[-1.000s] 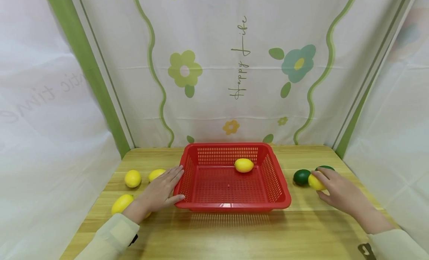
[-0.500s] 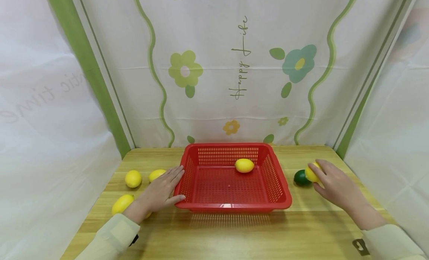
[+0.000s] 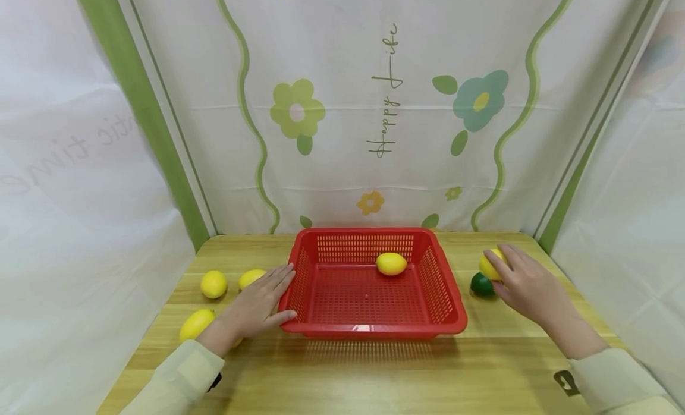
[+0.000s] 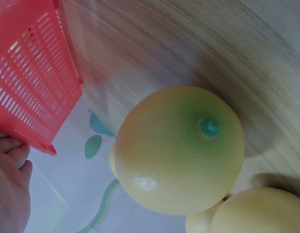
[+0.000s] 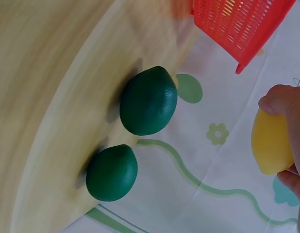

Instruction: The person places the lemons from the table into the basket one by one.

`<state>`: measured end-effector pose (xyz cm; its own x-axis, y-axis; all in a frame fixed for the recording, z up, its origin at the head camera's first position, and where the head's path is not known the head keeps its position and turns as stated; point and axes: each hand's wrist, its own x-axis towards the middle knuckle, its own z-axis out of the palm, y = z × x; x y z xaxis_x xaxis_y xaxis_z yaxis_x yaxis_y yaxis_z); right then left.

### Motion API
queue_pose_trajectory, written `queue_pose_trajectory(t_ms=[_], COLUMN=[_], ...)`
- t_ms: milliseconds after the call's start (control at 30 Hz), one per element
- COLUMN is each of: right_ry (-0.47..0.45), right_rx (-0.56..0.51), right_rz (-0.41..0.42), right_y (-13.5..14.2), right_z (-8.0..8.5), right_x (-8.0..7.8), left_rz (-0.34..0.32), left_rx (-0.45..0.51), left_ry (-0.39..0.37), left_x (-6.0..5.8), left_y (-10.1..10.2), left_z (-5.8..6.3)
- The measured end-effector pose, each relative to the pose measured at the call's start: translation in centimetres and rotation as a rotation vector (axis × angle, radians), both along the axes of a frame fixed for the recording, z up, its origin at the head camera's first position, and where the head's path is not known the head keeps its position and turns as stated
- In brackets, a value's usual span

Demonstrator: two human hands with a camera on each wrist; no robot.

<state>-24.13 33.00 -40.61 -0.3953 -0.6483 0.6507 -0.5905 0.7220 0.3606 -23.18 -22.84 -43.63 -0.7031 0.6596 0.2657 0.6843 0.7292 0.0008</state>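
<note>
My right hand (image 3: pixel 530 287) holds a yellow lemon (image 3: pixel 492 265) between thumb and fingers, raised over the right side of the table. Just below it lies a dark green, lime-like fruit (image 3: pixel 483 285); the right wrist view has two such green fruits (image 5: pixel 149 102) on the wood. With fingers extended, my left hand (image 3: pixel 254 305) rests on the left rim of a red plastic basket (image 3: pixel 369 329). One lemon (image 3: pixel 391 264) sits inside, near the back right. By the left hand are several more lemons (image 3: pixel 213 284), one mostly hidden by the wrist.
A wooden table (image 3: pixel 342 379) carries everything. White printed curtain (image 3: pixel 332 165) hangs behind it and at both sides. Large in the left wrist view, a lemon (image 4: pixel 179 150) sits close to the camera.
The right hand has lifted the lemon off the table and carried it up and slightly left, past the green fruit. The left hand has stayed on the basket rim.
</note>
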Motion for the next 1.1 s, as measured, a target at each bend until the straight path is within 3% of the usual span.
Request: queue_pose_trajectory(t_ms=[733, 900, 1100], right_ry=[0.018, -0.011, 0.015], right_rx=[-0.003, 0.001, -0.013], right_rz=[0.034, 0.051, 0.103], right_y=[-2.9, -3.8, -4.8], right_z=[2.5, 2.9, 3.0], right_x=[-0.6, -0.7, -1.2], left_rz=[-0.009, -0.014, -0.012], left_rx=[0.011, 0.015, 0.011], left_ry=[0.013, 0.017, 0.008], left_x=[-0.2, -0.2, -0.2], left_y=[-0.1, -0.1, -0.1], left_z=[-0.3, -0.2, -0.3])
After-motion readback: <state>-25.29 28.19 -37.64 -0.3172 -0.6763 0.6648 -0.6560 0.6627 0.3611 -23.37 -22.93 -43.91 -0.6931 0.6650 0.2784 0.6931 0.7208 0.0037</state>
